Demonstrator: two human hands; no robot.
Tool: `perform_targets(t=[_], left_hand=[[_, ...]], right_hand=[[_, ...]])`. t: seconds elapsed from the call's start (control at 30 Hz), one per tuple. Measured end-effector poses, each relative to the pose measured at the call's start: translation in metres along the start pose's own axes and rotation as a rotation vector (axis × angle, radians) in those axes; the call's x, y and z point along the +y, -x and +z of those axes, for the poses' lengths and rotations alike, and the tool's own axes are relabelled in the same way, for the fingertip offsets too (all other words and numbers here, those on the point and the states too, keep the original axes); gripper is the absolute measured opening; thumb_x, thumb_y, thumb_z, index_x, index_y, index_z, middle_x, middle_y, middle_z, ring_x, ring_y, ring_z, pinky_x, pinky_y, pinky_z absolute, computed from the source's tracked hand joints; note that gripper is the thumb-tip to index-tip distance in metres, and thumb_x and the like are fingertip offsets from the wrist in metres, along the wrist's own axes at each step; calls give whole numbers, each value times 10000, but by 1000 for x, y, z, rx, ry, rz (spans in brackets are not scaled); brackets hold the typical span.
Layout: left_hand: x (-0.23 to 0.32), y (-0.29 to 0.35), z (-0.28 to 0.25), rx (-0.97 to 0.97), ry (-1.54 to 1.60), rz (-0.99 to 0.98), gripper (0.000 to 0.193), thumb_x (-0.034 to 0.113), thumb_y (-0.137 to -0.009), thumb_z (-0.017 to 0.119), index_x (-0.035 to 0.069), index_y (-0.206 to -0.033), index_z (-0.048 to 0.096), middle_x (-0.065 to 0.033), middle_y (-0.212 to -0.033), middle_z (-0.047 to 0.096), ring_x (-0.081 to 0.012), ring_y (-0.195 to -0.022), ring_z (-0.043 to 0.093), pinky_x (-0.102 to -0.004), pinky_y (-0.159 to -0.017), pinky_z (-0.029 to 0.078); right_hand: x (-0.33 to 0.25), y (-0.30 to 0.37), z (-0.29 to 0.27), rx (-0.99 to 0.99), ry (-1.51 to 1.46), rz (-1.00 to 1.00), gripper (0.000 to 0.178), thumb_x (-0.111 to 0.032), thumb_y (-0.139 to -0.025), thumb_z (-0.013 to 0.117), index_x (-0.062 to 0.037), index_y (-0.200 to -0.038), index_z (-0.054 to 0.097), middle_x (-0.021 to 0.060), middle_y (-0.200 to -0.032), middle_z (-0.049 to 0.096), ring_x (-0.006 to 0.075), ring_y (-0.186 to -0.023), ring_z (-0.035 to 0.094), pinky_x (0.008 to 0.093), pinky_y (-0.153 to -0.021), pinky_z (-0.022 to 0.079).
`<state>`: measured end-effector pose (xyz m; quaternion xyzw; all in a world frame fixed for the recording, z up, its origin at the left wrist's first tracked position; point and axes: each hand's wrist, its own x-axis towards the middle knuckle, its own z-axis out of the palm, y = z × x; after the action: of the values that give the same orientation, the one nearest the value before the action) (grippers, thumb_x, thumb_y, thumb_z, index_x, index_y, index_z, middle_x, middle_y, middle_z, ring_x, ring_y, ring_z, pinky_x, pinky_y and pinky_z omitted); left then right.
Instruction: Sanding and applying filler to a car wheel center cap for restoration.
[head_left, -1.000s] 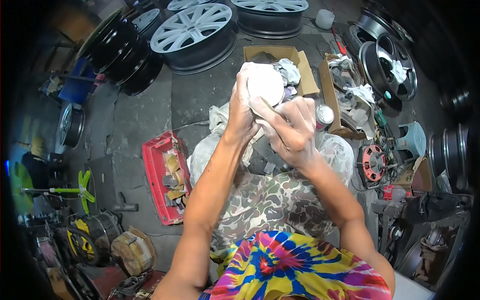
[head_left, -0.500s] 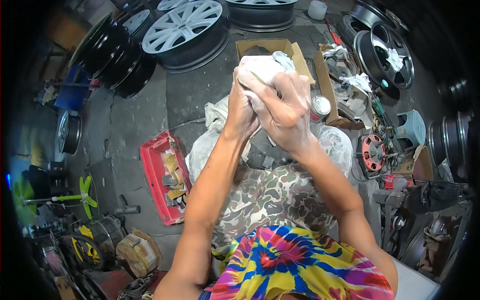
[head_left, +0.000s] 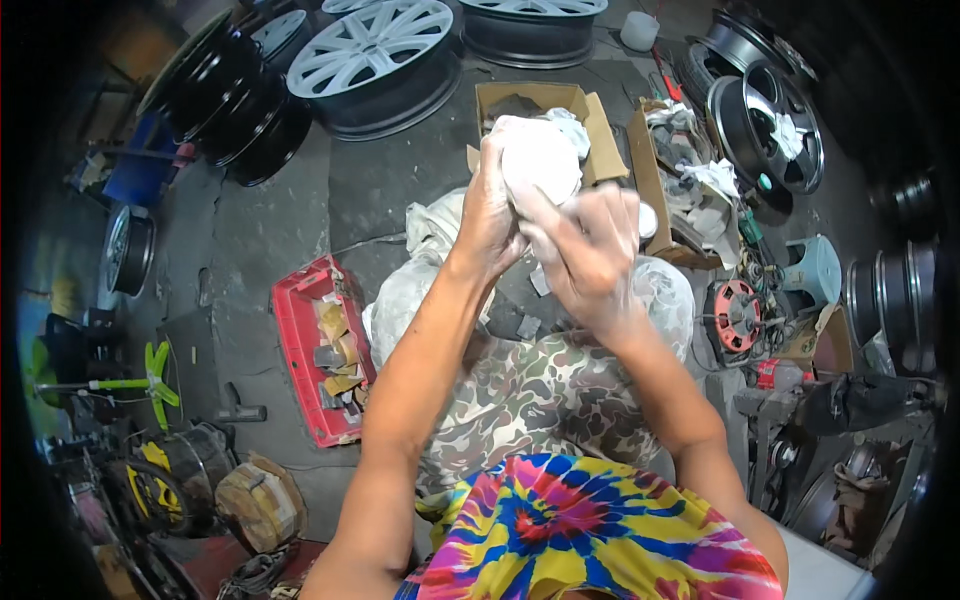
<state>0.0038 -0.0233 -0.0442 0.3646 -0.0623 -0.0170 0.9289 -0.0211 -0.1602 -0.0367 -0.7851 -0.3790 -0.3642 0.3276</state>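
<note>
Left hand (head_left: pixel 488 215): fingers closed on the edge of one white round piece (head_left: pixel 541 160), held up toward twelve o'clock of the view. Right hand (head_left: pixel 590 245), at the piece's five o'clock: blurred, fingers curled, cannot tell whether gripping anything. Further, by clock from the piece: open cardboard box (head_left: pixel 606 140), just beyond at one; rag-filled carton (head_left: pixel 644 178), three; red reel (head_left: pixel 737 316), four; camouflage trousers (head_left: pixel 540 410), six; red crate (head_left: pixel 297 360), between seven and eight; pale multi-spoke wheel (head_left: pixel 375 55), ten.

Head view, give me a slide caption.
Left hand holds a rounded white object, right hand at its edge; red crate at left.
</note>
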Motion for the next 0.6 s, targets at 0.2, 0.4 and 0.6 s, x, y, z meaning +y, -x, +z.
perform_targets(t=[0.2, 0.4, 0.6], left_hand=[[7, -1, -4, -5, 104, 3, 433, 437, -1078, 393, 56, -1220, 541, -78, -1099, 644, -181, -984, 663, -321, -861, 578], [1, -3, 4, 55, 110, -22, 396, 393, -1076, 409, 42, -1196, 549, -76, -1057, 651, -170, -926, 661, -313, -818, 575], [2, -4, -1, 12, 3, 20, 370, 386, -1064, 437, 63, -1211, 543, -90, -1090, 638, -174, -992, 649, -327, -882, 557]], right_hand=[[-6, -9, 10, 62, 36, -16, 409, -210, -819, 729, -113, -1216, 708, 9, -807, 498, 223, -760, 501, 373, -725, 366], [9, -20, 10, 135, 63, -33, 361, -192, -819, 738, -128, -1174, 732, 15, -750, 439, 212, -696, 453, 370, -694, 341], [8, 3, 7, 142, -20, -49, 341, -166, -818, 728, -98, -1151, 744, 14, -750, 431, 202, -700, 462, 369, -709, 343]])
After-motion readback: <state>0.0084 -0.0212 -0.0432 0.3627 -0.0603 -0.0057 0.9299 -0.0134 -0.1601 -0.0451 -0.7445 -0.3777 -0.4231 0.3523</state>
